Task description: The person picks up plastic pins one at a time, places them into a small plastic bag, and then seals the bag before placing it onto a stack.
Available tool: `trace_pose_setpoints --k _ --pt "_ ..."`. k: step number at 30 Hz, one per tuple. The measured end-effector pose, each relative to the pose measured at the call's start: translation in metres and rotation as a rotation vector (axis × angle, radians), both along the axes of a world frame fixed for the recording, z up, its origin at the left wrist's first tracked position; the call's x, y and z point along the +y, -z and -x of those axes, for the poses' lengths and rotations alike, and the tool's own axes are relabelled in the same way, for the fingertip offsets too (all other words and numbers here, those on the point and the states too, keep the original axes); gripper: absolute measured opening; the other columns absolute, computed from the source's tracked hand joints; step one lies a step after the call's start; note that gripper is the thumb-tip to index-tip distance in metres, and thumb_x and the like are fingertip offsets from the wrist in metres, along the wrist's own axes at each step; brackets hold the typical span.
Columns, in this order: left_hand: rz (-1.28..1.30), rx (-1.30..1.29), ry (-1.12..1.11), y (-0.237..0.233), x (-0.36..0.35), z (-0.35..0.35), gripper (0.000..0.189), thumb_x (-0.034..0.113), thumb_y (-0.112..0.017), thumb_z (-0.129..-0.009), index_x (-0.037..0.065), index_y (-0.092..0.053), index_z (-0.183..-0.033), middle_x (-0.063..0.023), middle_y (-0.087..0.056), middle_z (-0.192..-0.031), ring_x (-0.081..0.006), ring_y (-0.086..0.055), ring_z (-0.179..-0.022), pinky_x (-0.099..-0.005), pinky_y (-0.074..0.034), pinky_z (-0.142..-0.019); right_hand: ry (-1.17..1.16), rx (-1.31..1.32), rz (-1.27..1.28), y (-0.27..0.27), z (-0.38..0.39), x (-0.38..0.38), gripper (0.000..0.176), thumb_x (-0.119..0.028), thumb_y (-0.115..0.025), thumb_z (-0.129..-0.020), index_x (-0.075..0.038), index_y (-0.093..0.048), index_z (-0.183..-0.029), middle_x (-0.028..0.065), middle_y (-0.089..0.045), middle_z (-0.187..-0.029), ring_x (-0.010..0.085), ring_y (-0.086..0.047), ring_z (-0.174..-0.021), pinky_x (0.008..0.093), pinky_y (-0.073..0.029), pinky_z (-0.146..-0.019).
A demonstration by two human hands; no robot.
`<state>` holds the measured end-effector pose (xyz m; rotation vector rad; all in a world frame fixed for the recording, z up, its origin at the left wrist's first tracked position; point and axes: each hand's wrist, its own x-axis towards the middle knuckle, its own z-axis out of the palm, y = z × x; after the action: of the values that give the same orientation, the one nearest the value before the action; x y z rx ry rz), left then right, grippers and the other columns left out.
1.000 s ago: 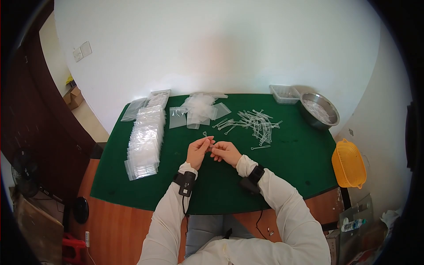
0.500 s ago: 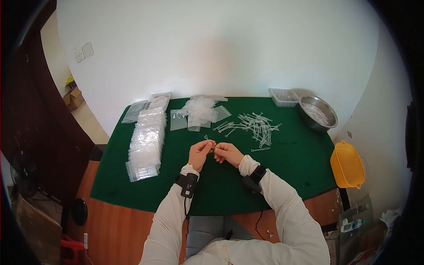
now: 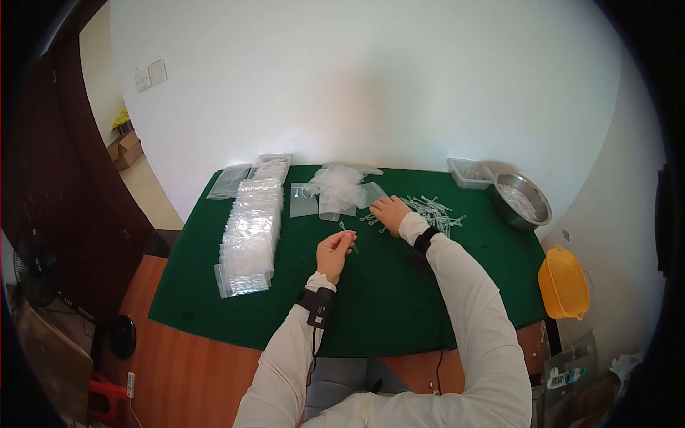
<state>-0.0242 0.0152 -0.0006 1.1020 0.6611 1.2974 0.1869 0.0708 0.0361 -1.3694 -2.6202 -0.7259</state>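
Note:
My left hand (image 3: 335,255) is closed in a pinch around a thin clear plastic stick (image 3: 342,225). The stick's looped end pokes up above the fingertips, and a thin part shows below them. My right hand (image 3: 390,212) reaches out at the left end of a loose pile of similar clear looped sticks (image 3: 435,212). Its fingers are stretched and slightly apart, with the tips low over the sticks and the thumb mostly hidden. Just beyond these fingers lies a clear zip bag (image 3: 373,193), at the edge of a heap of small clear bags (image 3: 337,187).
A long overlapping row of clear filled bags (image 3: 246,232) runs along the left of the green tabletop (image 3: 385,314). At the back right stand a clear plastic tray (image 3: 471,173) and a metal bowl (image 3: 524,202). A yellow basket (image 3: 562,283) is beside the right edge.
My hands have come apart. The right moved up and right to the stick pile, while the left stays near the middle with its stick. The view has shifted slightly.

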Motion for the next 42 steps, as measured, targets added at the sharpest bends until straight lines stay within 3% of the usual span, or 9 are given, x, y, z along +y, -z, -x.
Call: trace_pose_setpoints --k 1,5,13,17,22,26,29,38,42 --pt "-0.004 0.009 0.013 -0.001 -0.001 0.000 0.022 0.021 -0.056 -0.084 0.003 -0.061 -0.095 -0.0008 -0.061 -0.085 -0.0057 -0.053 -0.073 -0.0186 -0.042 -0.064 -0.017 -0.182 0.012 -0.004 0.003 0.003 0.034 -0.007 -0.064 -0.063 -0.009 -0.055 -0.096 0.0055 -0.054 -0.099 0.0238 -0.048 -0.101 0.0336 -0.040 -0.082" --pt "-0.003 0.015 0.036 -0.003 -0.002 0.000 0.021 0.022 -0.057 -0.084 0.004 -0.062 -0.094 -0.0005 -0.061 -0.084 -0.0052 -0.052 -0.072 -0.0184 -0.041 -0.063 0.093 -0.321 0.238 0.001 0.009 0.032 0.048 -0.011 -0.073 -0.049 -0.010 -0.054 -0.093 0.0043 -0.054 -0.097 0.0236 -0.049 -0.098 0.0344 -0.041 -0.078" --pt "-0.002 0.057 0.104 -0.005 -0.004 0.001 0.021 0.022 -0.055 -0.085 0.004 -0.061 -0.094 -0.0002 -0.060 -0.085 -0.0052 -0.052 -0.072 -0.0185 -0.041 -0.064 0.265 -0.084 0.581 -0.020 0.001 0.022 0.031 -0.009 -0.068 -0.054 -0.010 -0.057 -0.083 0.0085 -0.059 -0.081 0.0275 -0.056 -0.079 0.0352 -0.045 -0.068" --pt "-0.019 0.060 0.108 -0.006 -0.005 0.001 0.021 0.022 -0.055 -0.085 0.004 -0.061 -0.094 -0.0003 -0.060 -0.085 -0.0054 -0.052 -0.072 -0.0188 -0.041 -0.064 0.239 -0.087 0.626 -0.022 -0.017 0.001 0.021 -0.009 -0.064 -0.055 -0.009 -0.058 -0.075 0.0097 -0.059 -0.077 0.0294 -0.057 -0.072 0.0367 -0.045 -0.062" --pt "-0.024 0.064 0.090 -0.004 -0.004 0.000 0.020 0.022 -0.056 -0.084 0.004 -0.061 -0.094 -0.0004 -0.060 -0.084 -0.0055 -0.052 -0.072 -0.0189 -0.041 -0.064 0.260 -0.129 0.625 -0.021 -0.032 -0.041 0.014 -0.011 -0.063 -0.057 -0.011 -0.061 -0.070 0.0074 -0.060 -0.076 0.0280 -0.057 -0.081 0.0370 -0.045 -0.068" --pt "-0.027 0.101 0.116 -0.002 -0.004 -0.002 0.021 0.022 -0.056 -0.084 0.004 -0.061 -0.094 -0.0007 -0.061 -0.084 -0.0058 -0.053 -0.073 -0.0191 -0.041 -0.063 0.086 -0.165 0.486 -0.015 -0.046 -0.070 0.011 -0.012 -0.063 -0.056 -0.011 -0.060 -0.066 0.0051 -0.057 -0.072 0.0259 -0.054 -0.076 0.0370 -0.041 -0.066" --pt "-0.051 0.136 0.127 0.001 -0.006 -0.004 0.021 0.022 -0.056 -0.084 0.004 -0.061 -0.095 -0.0010 -0.061 -0.084 -0.0059 -0.053 -0.073 -0.0191 -0.041 -0.063 0.001 0.093 0.375 -0.012 -0.054 -0.081 0.006 -0.012 -0.062 -0.058 -0.013 -0.060 -0.064 0.0030 -0.055 -0.069 0.0234 -0.052 -0.076 0.0361 -0.039 -0.069" --pt "-0.067 0.202 0.110 0.003 -0.005 -0.003 0.022 0.020 -0.060 -0.082 0.004 -0.063 -0.095 -0.0022 -0.062 -0.081 -0.0055 -0.054 -0.070 -0.0187 -0.041 -0.061 0.042 0.101 0.305 -0.009 -0.060 -0.089 0.004 -0.011 -0.062 -0.064 -0.013 -0.060 -0.067 0.0011 -0.055 -0.069 0.0221 -0.053 -0.077 0.0351 -0.037 -0.071" --pt "-0.088 0.223 0.141 0.008 -0.003 -0.004 0.021 0.020 -0.060 -0.081 0.003 -0.064 -0.095 -0.0023 -0.062 -0.081 -0.0055 -0.054 -0.070 -0.0186 -0.041 -0.061 0.078 0.253 0.341 -0.013 -0.062 -0.091 0.004 -0.012 -0.062 -0.065 -0.013 -0.059 -0.066 -0.0001 -0.054 -0.068 0.0214 -0.054 -0.077 0.0350 -0.036 -0.072"
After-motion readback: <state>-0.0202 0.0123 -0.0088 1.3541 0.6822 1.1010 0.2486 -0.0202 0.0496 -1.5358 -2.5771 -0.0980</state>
